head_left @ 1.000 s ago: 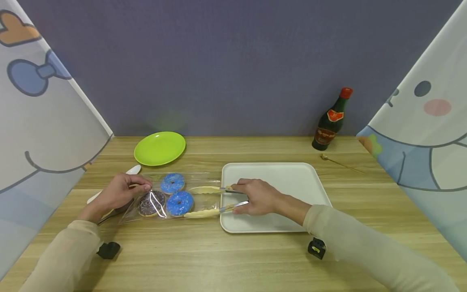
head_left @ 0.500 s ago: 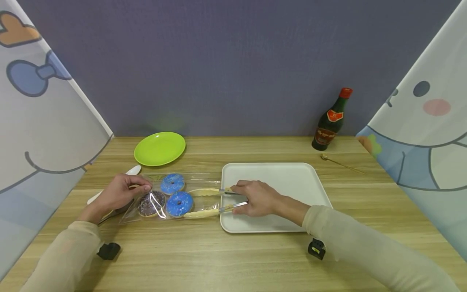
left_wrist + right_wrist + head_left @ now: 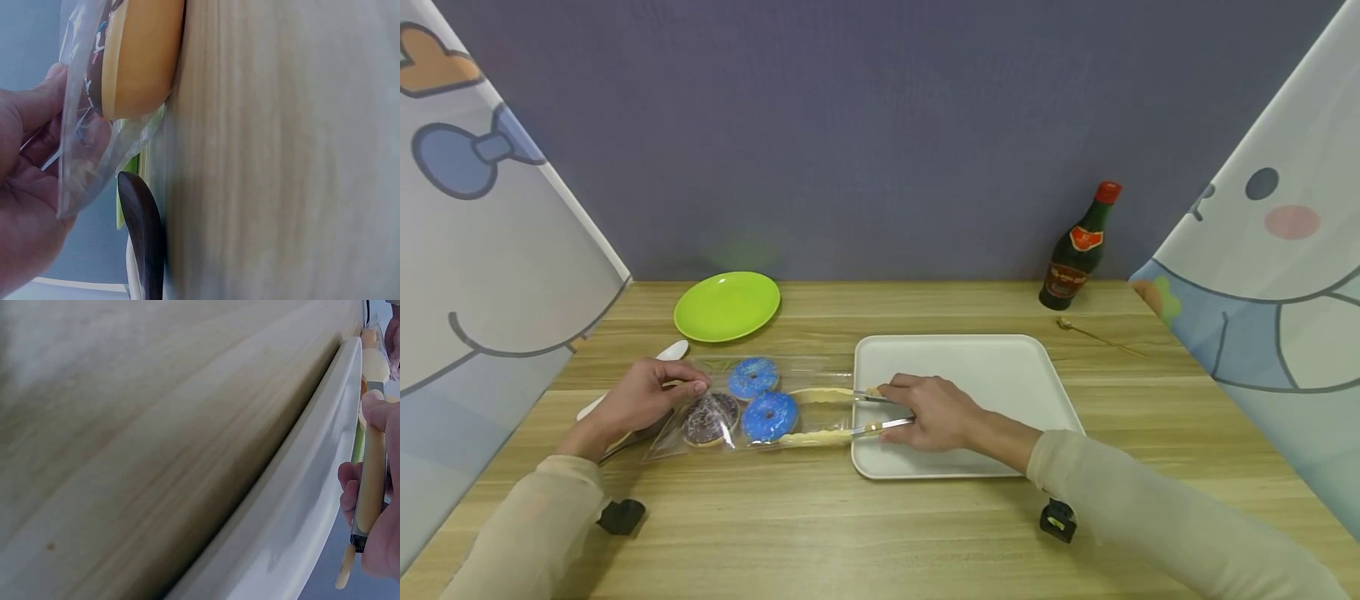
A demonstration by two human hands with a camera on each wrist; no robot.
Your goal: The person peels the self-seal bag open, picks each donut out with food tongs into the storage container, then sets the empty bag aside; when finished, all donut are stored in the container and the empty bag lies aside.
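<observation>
**Tongs reach into a clear bag of doughnuts**

Your right hand, at the centre of the head view, wraps round the tongs over the left part of the white tray. The tongs' two arms stand well spread, their cream tips inside the bag, left of centre in the frame. The lower blue doughnut lies just beyond the tips; whether they touch it, you cannot tell.

Your left hand, at the lower left, pinches the bag's near-left part between thumb and fingers. The bag lies flat to the right of it, reaching the tray's left rim. Inside it you also see the upper blue doughnut and, closest to your left hand, the dark sprinkled doughnut.

A white spoon is partly hidden behind your left hand, and a dark utensil shows low in the left wrist view. Farther back stand the green plate at the upper left and the bottle at the upper right, with a thin golden stem lying below the bottle.
</observation>
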